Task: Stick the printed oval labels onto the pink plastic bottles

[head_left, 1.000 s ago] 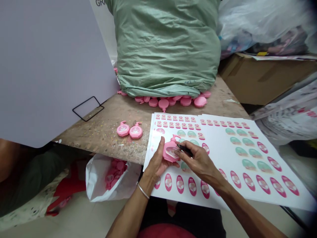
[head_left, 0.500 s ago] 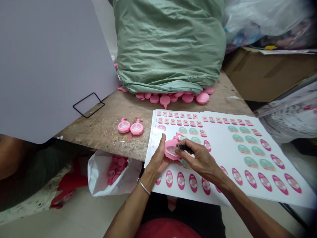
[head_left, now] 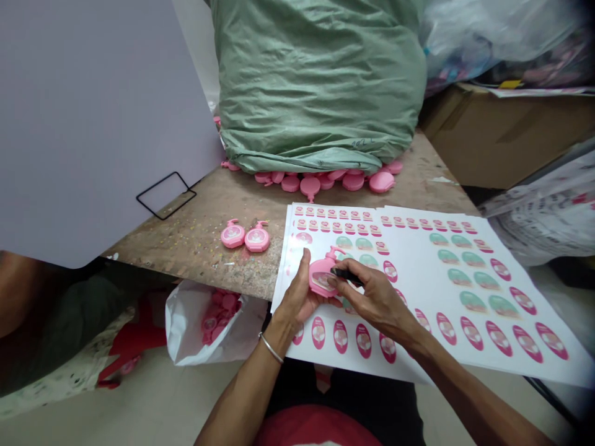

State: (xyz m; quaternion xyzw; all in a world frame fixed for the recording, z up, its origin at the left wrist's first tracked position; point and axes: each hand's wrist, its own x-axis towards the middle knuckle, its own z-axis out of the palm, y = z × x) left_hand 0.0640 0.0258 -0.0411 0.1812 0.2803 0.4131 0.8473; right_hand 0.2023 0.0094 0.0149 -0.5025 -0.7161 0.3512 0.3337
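My left hand (head_left: 300,297) holds a pink toy pump bottle (head_left: 320,272) above sheets of printed stickers (head_left: 418,272). The bottle has an oval label on its front and its pump points up and to the right. In my right hand (head_left: 372,294) is a black tool (head_left: 348,276), pinched between thumb and fingers, with its end at the bottle's label. Two pink bottles with labels (head_left: 232,235) (head_left: 257,238) lie side by side on the table, left of the sheets.
A big green sack (head_left: 320,87) stands at the back, with several pink bottles (head_left: 310,186) along its lower edge. A white bag (head_left: 181,328) of pink pieces hangs below the table's left edge. Cardboard box (head_left: 515,136) at right; a grey panel (head_left: 102,124) and a person's arm (head_left: 18,294) at left.
The view has shifted very slightly. Both hands keep nearly the same place and hold, with the bottle and the black tool still together.
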